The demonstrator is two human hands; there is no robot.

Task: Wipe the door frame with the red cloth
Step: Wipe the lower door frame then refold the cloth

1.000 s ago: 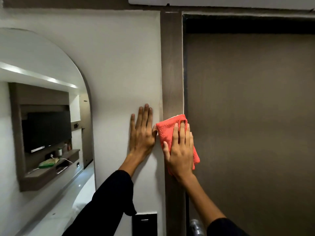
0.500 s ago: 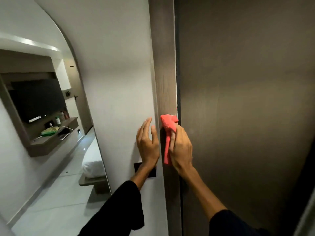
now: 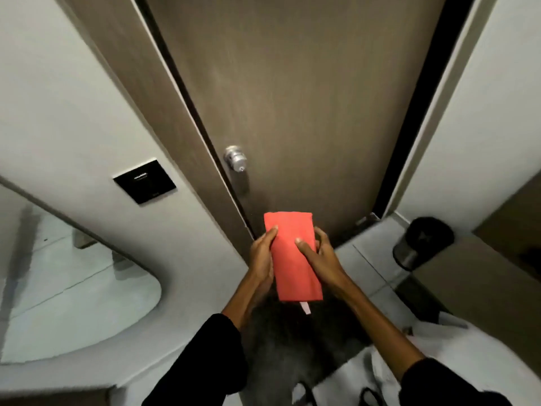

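Presently both hands hold the folded red cloth [image 3: 292, 259] clear of the door frame [image 3: 164, 118], low before the door [image 3: 307, 98]. Left hand [image 3: 262, 259] fingers curl along its left edge; right hand [image 3: 323, 259] thumb pins its face, fingers wrapped behind.

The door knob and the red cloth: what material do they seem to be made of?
The door knob looks like brushed or satin metal: silvery, with soft highlights. The red cloth looks like soft matte fabric, possibly microfibre: it lies folded flat, with a small white tag at its lower edge.
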